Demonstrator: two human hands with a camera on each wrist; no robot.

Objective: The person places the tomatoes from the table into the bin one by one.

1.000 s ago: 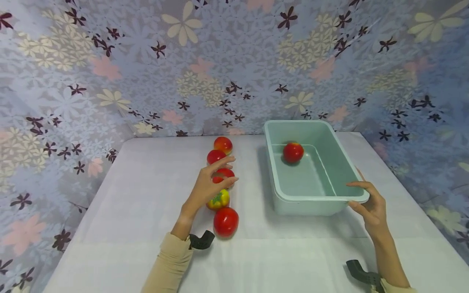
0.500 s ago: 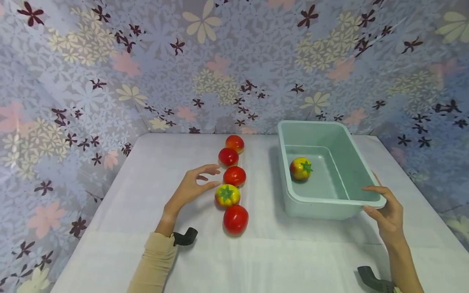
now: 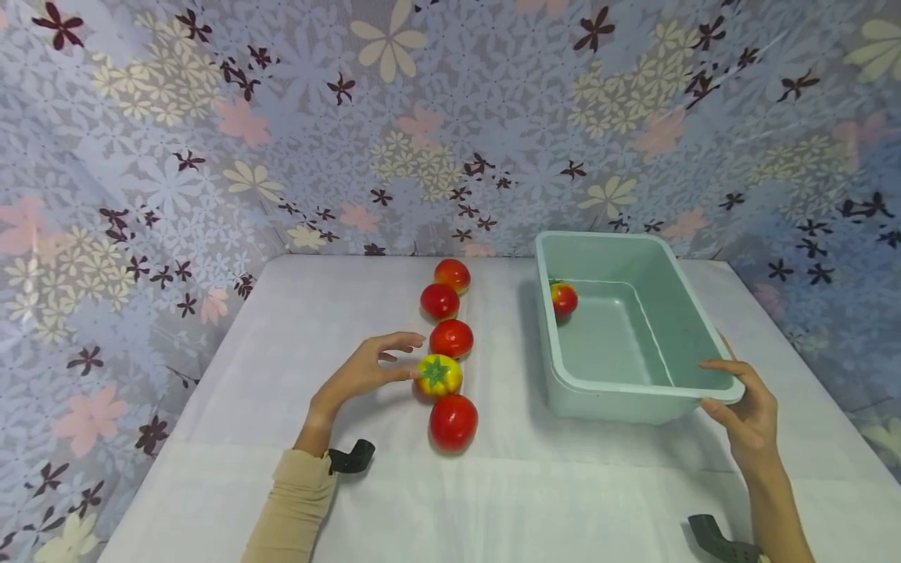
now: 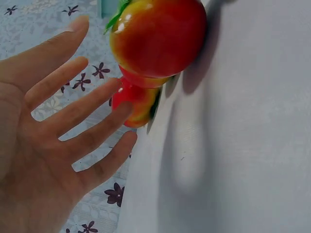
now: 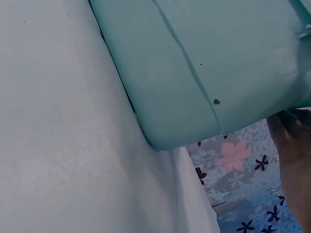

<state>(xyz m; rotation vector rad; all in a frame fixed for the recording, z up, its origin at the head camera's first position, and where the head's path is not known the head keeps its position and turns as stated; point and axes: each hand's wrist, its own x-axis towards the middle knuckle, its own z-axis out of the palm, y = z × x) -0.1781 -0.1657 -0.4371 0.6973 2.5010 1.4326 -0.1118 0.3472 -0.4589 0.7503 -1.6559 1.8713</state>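
Tub [image 3: 637,387], pale green and open-topped, stands toward the right of the table [image 3: 528,500]; your right hand [image 3: 749,414] grips its near right corner. Your left hand [image 3: 355,375] is loosely spread, holding nothing, beside a row of five tomatoes [image 3: 451,339]. Its thumb has dropped level with the yellow-topped tomato [image 3: 443,378]; whether they touch, you cannot tell. Inside the tub, the lone tomato [image 3: 565,300] has rolled: its green stem faced you moments ago, but now it sits farther back by the left wall, mostly red, partly hidden by the rim. So one is in and five are out, and the loose one is probably unsettled. Behind, flowered cloth [image 3: 422,102] hangs; white cloth covers the table.
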